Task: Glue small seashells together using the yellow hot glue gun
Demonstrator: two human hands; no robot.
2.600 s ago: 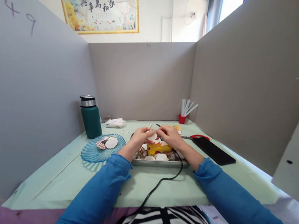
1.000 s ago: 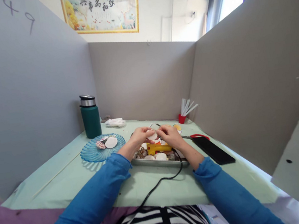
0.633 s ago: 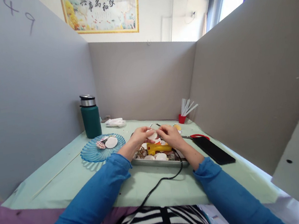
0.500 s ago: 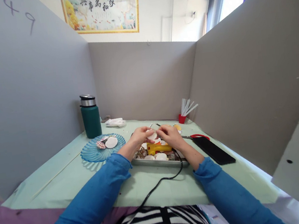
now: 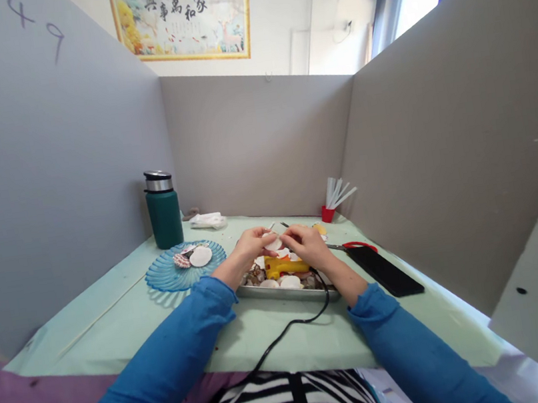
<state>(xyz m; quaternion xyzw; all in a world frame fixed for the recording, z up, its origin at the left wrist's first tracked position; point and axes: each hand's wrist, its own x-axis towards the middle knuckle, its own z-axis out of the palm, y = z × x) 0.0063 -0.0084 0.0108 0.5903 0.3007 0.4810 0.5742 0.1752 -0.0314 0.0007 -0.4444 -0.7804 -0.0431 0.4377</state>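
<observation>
A pale round shell point(image 5: 274, 244) is held in my left hand point(image 5: 251, 247), the thumb and fingers closed on its edge. My right hand point(image 5: 307, 243) is closed in a pinch at the shell's right side; whatever sits between those fingertips is too small to make out. Both hands are above a metal tray point(image 5: 287, 292) filled with several shells. A yellow glue gun point(image 5: 286, 266) lies on those shells, and its black cord point(image 5: 287, 325) runs over the tray's front rim toward my body.
Left of the tray is a blue scalloped plate point(image 5: 161, 271) with shells, near a green bottle point(image 5: 164, 210). To the right lie red-handled scissors point(image 5: 360, 245) and a black phone-like slab point(image 5: 385, 270). A red cup point(image 5: 328, 213) holds glue sticks. Grey partitions point(image 5: 260, 142) enclose the table.
</observation>
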